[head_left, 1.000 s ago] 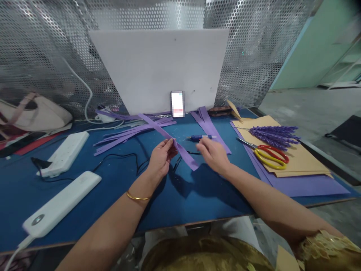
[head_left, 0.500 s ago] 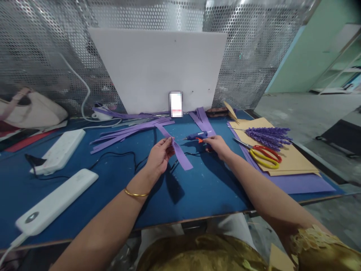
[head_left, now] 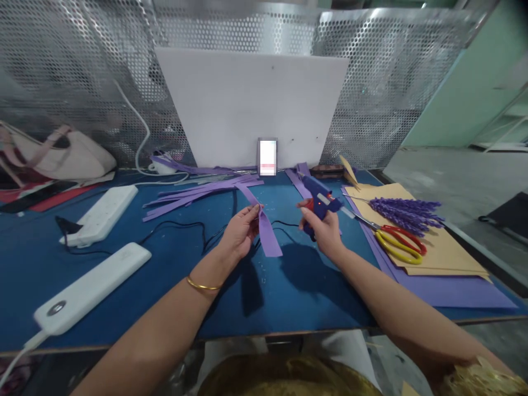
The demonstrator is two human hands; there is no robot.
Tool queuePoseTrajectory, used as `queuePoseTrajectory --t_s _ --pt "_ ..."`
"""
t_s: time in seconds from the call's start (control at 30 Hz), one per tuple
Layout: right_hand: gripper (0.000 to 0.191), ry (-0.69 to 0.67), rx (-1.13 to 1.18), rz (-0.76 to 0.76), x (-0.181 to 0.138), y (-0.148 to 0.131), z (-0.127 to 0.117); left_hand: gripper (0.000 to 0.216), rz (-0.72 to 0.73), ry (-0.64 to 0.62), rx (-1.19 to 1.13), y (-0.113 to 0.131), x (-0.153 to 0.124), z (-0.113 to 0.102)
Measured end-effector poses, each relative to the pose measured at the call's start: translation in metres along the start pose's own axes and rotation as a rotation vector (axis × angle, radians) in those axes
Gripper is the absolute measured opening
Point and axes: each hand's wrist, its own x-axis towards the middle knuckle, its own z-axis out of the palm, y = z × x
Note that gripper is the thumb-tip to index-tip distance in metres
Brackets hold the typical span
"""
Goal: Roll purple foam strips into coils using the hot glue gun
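Between thumb and fingers, my left hand (head_left: 241,231) pinches a purple paper strip (head_left: 270,239) at a crossing or fold, one end hanging toward me and the other reaching up and left. My right hand (head_left: 324,228) is closed round the handle of a blue hot glue gun (head_left: 319,195) with a red trigger. The gun is raised off the table, its nozzle pointing away and to the left, apart from the strip. More purple strips (head_left: 185,197) lie behind my left hand, and further ones (head_left: 297,181) lie behind the glue gun.
On the right, scissors (head_left: 398,245) and a purple lavender bunch (head_left: 406,213) rest on tan paper sheets (head_left: 449,256) over purple paper (head_left: 462,291). A power strip (head_left: 105,214), a white power bank-like box (head_left: 94,289) and a black cord (head_left: 177,223) occupy the left. A phone (head_left: 268,157) leans against a white board (head_left: 251,104).
My right hand has lifted the glue gun from the table and turned its nozzle upward. My left hand keeps its pinch on the strip. The view has shifted slightly.
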Motion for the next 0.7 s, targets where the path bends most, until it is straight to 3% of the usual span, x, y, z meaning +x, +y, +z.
queuePoseTrajectory --t_s 0.13,0.27,0.7 --pt "0.018 -0.195 -0.229 -0.114 -0.016 -0.003 0.005 0.016 0.005 0.001 0.000 0.002 -0.001 0.000" --pt "0.015 -0.340 -0.428 -0.351 -0.027 -0.009 0.007 0.012 0.024 0.001 -0.021 0.004 0.000 0.000" --pt "0.023 -0.316 -0.589 -0.444 -0.026 -0.010 0.007 0.014 0.045 -0.026 -0.039 0.005 0.003 -0.004"
